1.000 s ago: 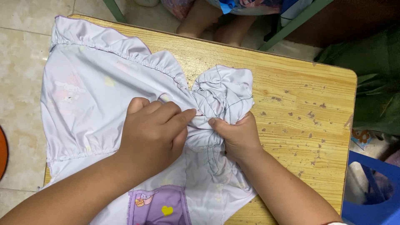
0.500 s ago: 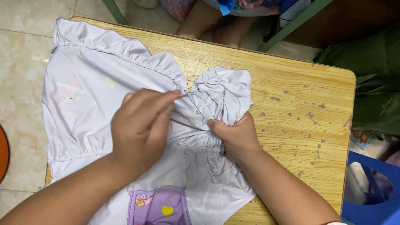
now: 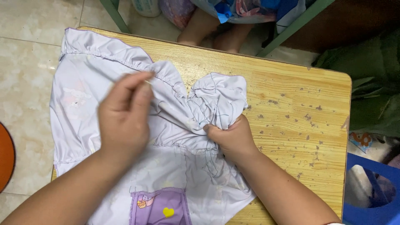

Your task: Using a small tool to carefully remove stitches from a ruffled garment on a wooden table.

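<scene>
Pale lilac garment (image 3: 108,96) lies spread over the left half & middle of a wooden table (image 3: 291,112), its gathered frilly edge running along the far-left edge toward the centre; near end hangs off the near edge, w/ a darker purple pocket patch (image 3: 160,206) showing a small yellow heart & a cartoon motif. Left hand (image 3: 125,118) hovers over the cloth mid-table, thumb & forefinger pinched together at the tips near the ruffled seam; looks like sth thin is held there, maybe a needle, too small to tell for sure. Other fingers of that hand curled loosely, back of hand up. Right hand (image 3: 233,137) is closed tight, fist bunching a wad of the same fabric just right of centre; the puffed gathered part bulges up out of the grip toward the far edge, faint dark line marks visible on it. Right half of the table is bare wood w/ small dark specks. Past the far edge: another person's bare legs (image 3: 208,29) between green metal frame legs. Off the right edge: dark green cloth (image 3: 366,83) & a blue plastic bin (image 3: 371,191) on the floor. Tiled floor at left, orange round thing (image 3: 6,160) at the frame's left border.
</scene>
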